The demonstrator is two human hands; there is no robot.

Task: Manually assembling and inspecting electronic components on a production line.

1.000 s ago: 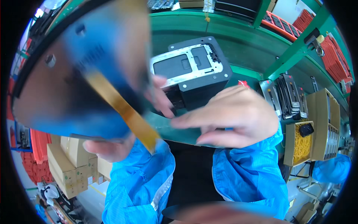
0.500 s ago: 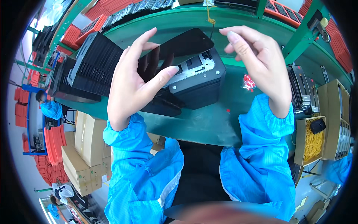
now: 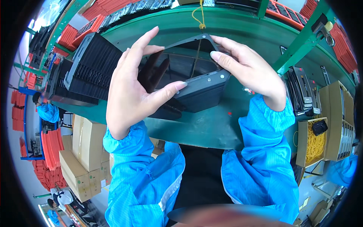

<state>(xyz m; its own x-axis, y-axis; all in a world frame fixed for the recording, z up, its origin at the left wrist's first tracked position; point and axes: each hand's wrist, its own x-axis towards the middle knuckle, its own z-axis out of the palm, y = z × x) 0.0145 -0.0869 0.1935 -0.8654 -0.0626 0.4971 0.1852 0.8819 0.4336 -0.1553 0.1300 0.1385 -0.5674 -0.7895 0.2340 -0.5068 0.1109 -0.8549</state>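
Observation:
A glossy black panel (image 3: 185, 60) lies over a black housing at the top of a black stack (image 3: 204, 94), with silver screws along the near rim. My left hand (image 3: 130, 83) spans the panel's left end, its thumb at the near edge and a finger at the far edge; the index finger points up, free. My right hand (image 3: 249, 66) closes round the right corner, its thumb on the edge and its fingers behind. The panel mirrors the left fingers. The underside of its left end is hidden by my left hand.
Left of it, a tall stack of black housings (image 3: 94, 64) leans on the green bench (image 3: 204, 130). At right are black frames (image 3: 300, 90) and a box of yellow cord (image 3: 315, 145). Yellow cord (image 3: 202, 19) hangs at the back. Cartons (image 3: 85, 151) stand at left.
The panel has come down over the housing's open interior, which is now covered. My right hand has moved left and down onto the right corner. The left hand stays at the left end.

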